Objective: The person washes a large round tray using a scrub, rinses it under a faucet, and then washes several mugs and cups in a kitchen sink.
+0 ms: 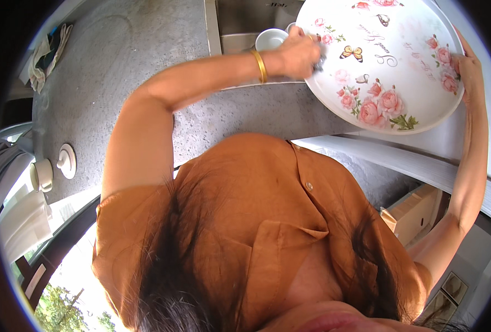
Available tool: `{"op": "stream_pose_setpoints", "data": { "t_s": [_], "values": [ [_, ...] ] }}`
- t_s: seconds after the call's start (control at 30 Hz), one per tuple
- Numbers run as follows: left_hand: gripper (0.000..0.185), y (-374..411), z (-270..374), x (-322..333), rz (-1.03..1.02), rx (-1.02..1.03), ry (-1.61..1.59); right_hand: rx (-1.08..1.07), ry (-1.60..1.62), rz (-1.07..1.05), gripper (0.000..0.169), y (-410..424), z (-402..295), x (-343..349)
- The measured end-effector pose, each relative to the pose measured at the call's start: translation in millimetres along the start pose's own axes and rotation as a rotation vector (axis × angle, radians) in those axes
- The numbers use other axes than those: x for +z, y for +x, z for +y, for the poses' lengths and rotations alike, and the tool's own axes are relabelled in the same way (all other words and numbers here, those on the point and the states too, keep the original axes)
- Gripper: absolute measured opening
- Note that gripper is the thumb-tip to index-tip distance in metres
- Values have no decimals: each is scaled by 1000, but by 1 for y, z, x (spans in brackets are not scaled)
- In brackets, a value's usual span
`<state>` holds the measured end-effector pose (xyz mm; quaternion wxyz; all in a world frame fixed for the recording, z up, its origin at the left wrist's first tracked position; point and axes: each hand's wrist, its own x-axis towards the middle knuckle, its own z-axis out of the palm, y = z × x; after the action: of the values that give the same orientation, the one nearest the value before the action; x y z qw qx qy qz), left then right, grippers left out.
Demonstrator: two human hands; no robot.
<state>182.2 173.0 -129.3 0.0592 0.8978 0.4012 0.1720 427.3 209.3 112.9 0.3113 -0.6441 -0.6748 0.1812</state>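
A large round white tray (378, 79) with a pattern of pink roses, butterflies and writing is tilted up over the counter's right side. My right hand (469, 74) grips its right rim, the fingers partly behind it. My left hand (301, 54), with a gold bangle (260, 66) at the wrist, is closed on a grey scouring pad (320, 60) against the tray's left part. The hand is slightly blurred. Just left of that hand, a white cup (271, 39) stands by the sink (249, 16), partly hidden by my forearm.
A speckled grey counter (145, 37) spans the left and middle. On its far left lie cloths (50, 54), a white lid (67, 161) and a cream mug (41, 175). A pale ledge (415, 155) runs below the tray; a cardboard box (415, 213) is at lower right.
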Motion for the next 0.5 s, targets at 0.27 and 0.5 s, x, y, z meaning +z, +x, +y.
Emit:
{"op": "stream_pose_setpoints", "data": {
  "t_s": [0.27, 0.5],
  "values": [
    [14, 16, -27, -9, -15, -46, 134, -41, -119, -75, 64, 2, -10, -2],
    [12, 11, -14, -7, 3, -73, 74, -16, -22, -83, 64, 9, -7, 4]
  ]
}}
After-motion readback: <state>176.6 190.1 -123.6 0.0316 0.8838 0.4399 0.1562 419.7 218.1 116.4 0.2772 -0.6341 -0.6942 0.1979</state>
